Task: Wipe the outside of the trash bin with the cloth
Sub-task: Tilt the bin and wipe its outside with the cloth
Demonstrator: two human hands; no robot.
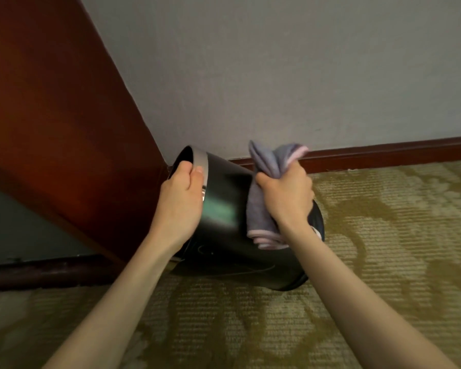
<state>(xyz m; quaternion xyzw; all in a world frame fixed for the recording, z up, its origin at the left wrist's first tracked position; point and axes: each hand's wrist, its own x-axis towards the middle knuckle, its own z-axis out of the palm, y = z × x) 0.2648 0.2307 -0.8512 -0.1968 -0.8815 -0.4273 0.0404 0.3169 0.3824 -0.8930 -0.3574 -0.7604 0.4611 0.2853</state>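
A round black trash bin (224,209) with a silver band at its rim is tipped over towards the left, its mouth facing the wooden panel and its base low at the right on the carpet. My left hand (181,198) grips the rim, fingers inside the mouth and thumb on the silver band. My right hand (286,194) clutches a bunched grey-lilac cloth (261,209) with a pink edge and presses it against the bin's outer side wall. Part of the cloth sticks up above my fist, and part hangs below it.
A reddish-brown wooden panel (51,115) stands close on the left of the bin. A grey wall (277,62) with a dark wooden skirting board (383,153) runs behind. Patterned olive carpet (383,235) covers the floor to the right and in front.
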